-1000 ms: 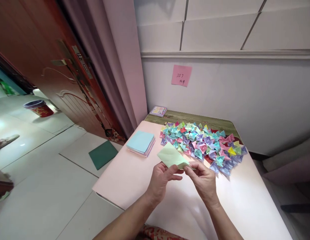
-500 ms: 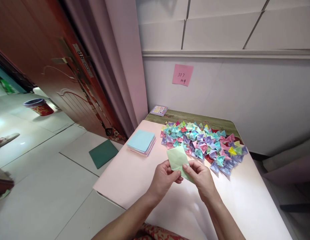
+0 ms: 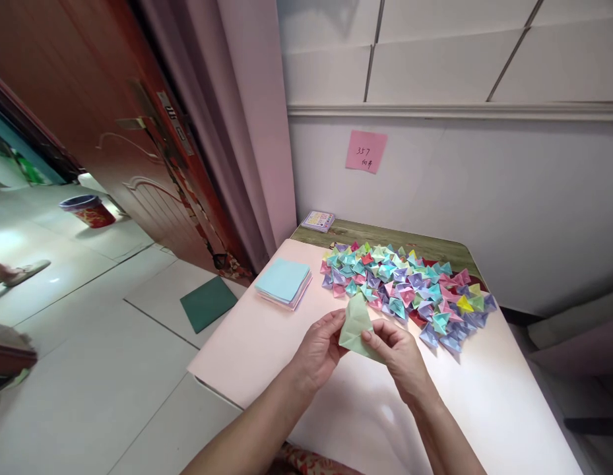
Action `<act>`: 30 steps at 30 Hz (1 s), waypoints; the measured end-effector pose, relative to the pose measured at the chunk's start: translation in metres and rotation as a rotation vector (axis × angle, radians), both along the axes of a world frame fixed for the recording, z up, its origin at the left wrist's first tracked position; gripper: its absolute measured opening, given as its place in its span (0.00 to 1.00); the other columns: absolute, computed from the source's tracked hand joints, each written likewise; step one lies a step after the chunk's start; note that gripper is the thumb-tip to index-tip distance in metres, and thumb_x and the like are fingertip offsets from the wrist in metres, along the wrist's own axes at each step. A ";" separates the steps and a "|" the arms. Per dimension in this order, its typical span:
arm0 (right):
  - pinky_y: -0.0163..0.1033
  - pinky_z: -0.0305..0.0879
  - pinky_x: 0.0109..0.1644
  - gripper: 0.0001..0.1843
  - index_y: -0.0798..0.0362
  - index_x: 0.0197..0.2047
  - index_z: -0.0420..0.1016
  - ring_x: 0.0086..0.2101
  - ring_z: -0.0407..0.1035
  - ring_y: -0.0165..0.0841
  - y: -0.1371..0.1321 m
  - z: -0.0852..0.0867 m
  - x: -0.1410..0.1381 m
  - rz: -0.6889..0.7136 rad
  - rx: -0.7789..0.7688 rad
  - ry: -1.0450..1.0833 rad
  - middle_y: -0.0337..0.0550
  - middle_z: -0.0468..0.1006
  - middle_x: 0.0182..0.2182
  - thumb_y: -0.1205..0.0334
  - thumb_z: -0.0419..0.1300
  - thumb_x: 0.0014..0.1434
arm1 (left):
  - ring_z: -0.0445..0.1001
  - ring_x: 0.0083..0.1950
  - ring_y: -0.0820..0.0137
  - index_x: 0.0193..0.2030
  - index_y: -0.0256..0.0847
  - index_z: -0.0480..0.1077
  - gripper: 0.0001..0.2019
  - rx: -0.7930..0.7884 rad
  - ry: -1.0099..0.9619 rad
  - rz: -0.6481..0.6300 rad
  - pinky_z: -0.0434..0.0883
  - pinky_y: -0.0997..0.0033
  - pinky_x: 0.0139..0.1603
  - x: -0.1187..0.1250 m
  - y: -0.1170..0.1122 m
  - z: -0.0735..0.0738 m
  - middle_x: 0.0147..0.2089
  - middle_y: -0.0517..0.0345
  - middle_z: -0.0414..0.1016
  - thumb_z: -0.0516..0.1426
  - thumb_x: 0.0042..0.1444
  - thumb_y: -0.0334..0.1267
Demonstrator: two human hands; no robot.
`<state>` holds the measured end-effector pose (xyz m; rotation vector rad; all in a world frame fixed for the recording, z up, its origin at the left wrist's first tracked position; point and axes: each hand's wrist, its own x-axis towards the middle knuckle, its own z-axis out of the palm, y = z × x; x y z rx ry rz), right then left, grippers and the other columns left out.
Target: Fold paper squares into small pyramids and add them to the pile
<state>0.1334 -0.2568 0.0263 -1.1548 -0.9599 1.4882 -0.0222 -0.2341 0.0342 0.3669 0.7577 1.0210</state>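
A partly folded green paper (image 3: 354, 328) is held just above the pink worktop (image 3: 257, 343), pinched from either side by the left hand (image 3: 319, 349) and the right hand (image 3: 398, 353). Each grip is closed narrowly on the sheet, thumb on top and fingers beneath. It appears to be kept clear of the surface so that its creases can be pressed from both faces.

A wide heap of folded paper shapes (image 3: 405, 290) in many colours is spread just beyond the hands, toward the wall. It looks to have been laid there to leave the near part of the worktop for the hands. A stack of paper squares (image 3: 284, 282) is set to the left, near the left hand, and a small pack (image 3: 318, 220) lies at the far corner. A pink note (image 3: 366, 151) is stuck on the wall above. A green sheet (image 3: 208, 303) lies on the floor beside the worktop. Nothing is seen between the hands and the heap or the stack.
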 end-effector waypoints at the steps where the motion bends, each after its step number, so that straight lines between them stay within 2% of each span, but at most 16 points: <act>1: 0.35 0.65 0.35 0.20 0.54 0.34 0.79 0.30 0.70 0.32 0.000 0.000 -0.002 0.003 0.008 0.005 0.43 0.79 0.29 0.46 0.71 0.47 | 0.69 0.32 0.74 0.37 0.36 0.74 0.15 -0.001 0.010 0.008 0.69 0.74 0.36 0.002 -0.001 -0.001 0.33 0.57 0.74 0.69 0.45 0.42; 6: 0.35 0.64 0.32 0.20 0.54 0.33 0.77 0.28 0.70 0.33 0.002 -0.001 -0.009 -0.058 0.050 -0.047 0.43 0.79 0.28 0.46 0.71 0.47 | 0.66 0.28 0.76 0.30 0.37 0.72 0.15 0.103 0.243 0.130 0.66 0.76 0.32 0.006 -0.003 -0.005 0.28 0.60 0.71 0.68 0.45 0.46; 10: 0.37 0.66 0.32 0.22 0.54 0.33 0.75 0.29 0.71 0.35 0.004 -0.006 -0.011 -0.122 0.078 -0.128 0.44 0.78 0.28 0.45 0.70 0.47 | 0.71 0.33 0.70 0.32 0.35 0.75 0.21 0.237 0.368 0.073 0.70 0.71 0.36 0.000 -0.007 -0.006 0.31 0.53 0.75 0.60 0.53 0.55; 14: 0.37 0.65 0.31 0.22 0.53 0.35 0.72 0.26 0.69 0.33 0.007 -0.006 -0.015 -0.147 0.088 -0.137 0.40 0.77 0.26 0.46 0.71 0.46 | 0.73 0.33 0.69 0.36 0.34 0.76 0.17 0.283 0.394 0.043 0.72 0.69 0.38 -0.006 -0.012 -0.005 0.32 0.53 0.77 0.67 0.46 0.46; 18: 0.36 0.64 0.31 0.27 0.53 0.44 0.73 0.27 0.70 0.34 0.008 0.002 -0.016 -0.081 0.060 -0.102 0.39 0.77 0.25 0.46 0.71 0.47 | 0.74 0.29 0.71 0.35 0.33 0.76 0.16 0.242 0.352 0.029 0.74 0.69 0.36 -0.012 -0.012 -0.006 0.31 0.53 0.78 0.68 0.45 0.44; 21: 0.37 0.64 0.31 0.23 0.54 0.38 0.77 0.28 0.70 0.35 0.010 0.008 -0.015 0.020 0.040 -0.080 0.43 0.79 0.27 0.44 0.70 0.47 | 0.74 0.29 0.72 0.36 0.32 0.76 0.17 0.250 0.326 -0.038 0.74 0.69 0.35 -0.014 -0.012 -0.008 0.31 0.52 0.78 0.68 0.46 0.44; 24: 0.36 0.62 0.28 0.21 0.55 0.28 0.77 0.24 0.68 0.33 0.012 0.008 -0.014 -0.028 0.072 -0.143 0.43 0.77 0.24 0.43 0.70 0.46 | 0.74 0.28 0.72 0.34 0.33 0.75 0.17 0.257 0.362 -0.089 0.73 0.73 0.29 -0.016 -0.013 -0.010 0.29 0.54 0.76 0.67 0.46 0.46; 27: 0.35 0.59 0.26 0.21 0.55 0.26 0.76 0.22 0.66 0.31 0.014 0.006 -0.017 -0.092 0.115 -0.214 0.40 0.75 0.21 0.43 0.70 0.47 | 0.74 0.27 0.71 0.32 0.33 0.75 0.17 0.256 0.397 -0.113 0.69 0.76 0.23 -0.018 -0.014 -0.011 0.27 0.54 0.74 0.66 0.48 0.48; 30: 0.36 0.64 0.29 0.21 0.55 0.30 0.78 0.25 0.69 0.33 0.016 0.007 -0.019 -0.019 0.104 -0.155 0.42 0.78 0.24 0.45 0.71 0.44 | 0.74 0.26 0.70 0.31 0.32 0.75 0.17 0.269 0.434 -0.110 0.70 0.75 0.24 -0.021 -0.014 -0.011 0.25 0.54 0.74 0.66 0.48 0.48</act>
